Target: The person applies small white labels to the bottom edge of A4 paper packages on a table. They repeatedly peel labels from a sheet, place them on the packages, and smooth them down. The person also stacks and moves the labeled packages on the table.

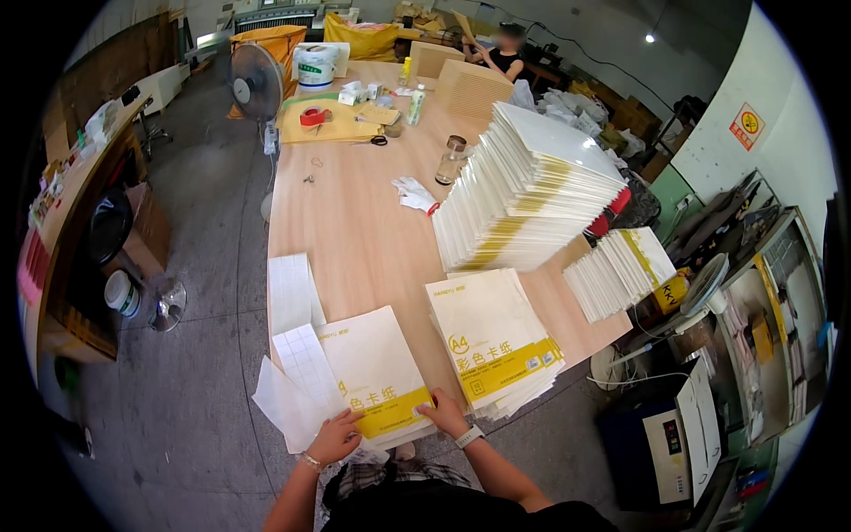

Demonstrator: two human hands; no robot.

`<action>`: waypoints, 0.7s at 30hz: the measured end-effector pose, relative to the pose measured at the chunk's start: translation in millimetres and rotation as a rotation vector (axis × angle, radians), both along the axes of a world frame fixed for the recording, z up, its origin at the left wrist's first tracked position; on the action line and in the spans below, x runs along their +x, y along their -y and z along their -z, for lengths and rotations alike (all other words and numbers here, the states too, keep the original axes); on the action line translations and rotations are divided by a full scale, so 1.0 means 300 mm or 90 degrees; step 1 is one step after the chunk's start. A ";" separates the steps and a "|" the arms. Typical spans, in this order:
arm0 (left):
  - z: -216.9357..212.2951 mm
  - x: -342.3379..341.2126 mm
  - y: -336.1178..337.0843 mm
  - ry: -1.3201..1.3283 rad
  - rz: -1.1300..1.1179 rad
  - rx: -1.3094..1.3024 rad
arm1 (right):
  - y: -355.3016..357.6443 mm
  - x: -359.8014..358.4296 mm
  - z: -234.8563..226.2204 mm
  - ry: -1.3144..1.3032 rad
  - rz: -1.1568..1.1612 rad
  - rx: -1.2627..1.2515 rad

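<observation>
A cream paper pack with a yellow band (pixel 377 368) lies at the near table edge. My left hand (pixel 334 436) rests on its lower left corner, next to a white gridded sheet (pixel 306 362). My right hand (pixel 445 413) presses the pack's lower right corner, fingers spread flat. Just right of it sits a short stack of the same packs (pixel 496 341). Neither hand grips anything.
A tall slanted stack of packs (pixel 523 191) fills the table's right side, with a smaller stack (pixel 620 270) beside it. White gloves (pixel 415 193), a glass jar (pixel 453 158), tape (pixel 312 116) and a fan (pixel 255 82) lie farther off. Another person (pixel 505 53) works at the far end.
</observation>
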State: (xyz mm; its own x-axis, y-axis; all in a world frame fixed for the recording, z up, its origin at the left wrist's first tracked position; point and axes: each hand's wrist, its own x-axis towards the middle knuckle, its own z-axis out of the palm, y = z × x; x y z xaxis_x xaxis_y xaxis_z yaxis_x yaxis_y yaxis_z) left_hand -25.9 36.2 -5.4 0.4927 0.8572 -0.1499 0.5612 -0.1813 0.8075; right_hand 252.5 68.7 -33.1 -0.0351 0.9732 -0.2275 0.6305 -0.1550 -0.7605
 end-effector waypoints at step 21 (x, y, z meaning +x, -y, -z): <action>-0.123 0.041 0.087 0.288 -0.455 -0.074 | -0.153 0.761 -0.162 0.352 0.155 0.376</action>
State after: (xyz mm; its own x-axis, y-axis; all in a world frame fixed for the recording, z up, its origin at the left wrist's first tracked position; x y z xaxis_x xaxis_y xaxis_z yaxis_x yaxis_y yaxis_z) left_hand -13.4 10.1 31.5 -0.1273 0.9762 -0.1757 0.1286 0.1919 0.9730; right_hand 480.7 114.7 15.4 0.1578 0.9032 0.3991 0.9366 -0.0088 -0.3504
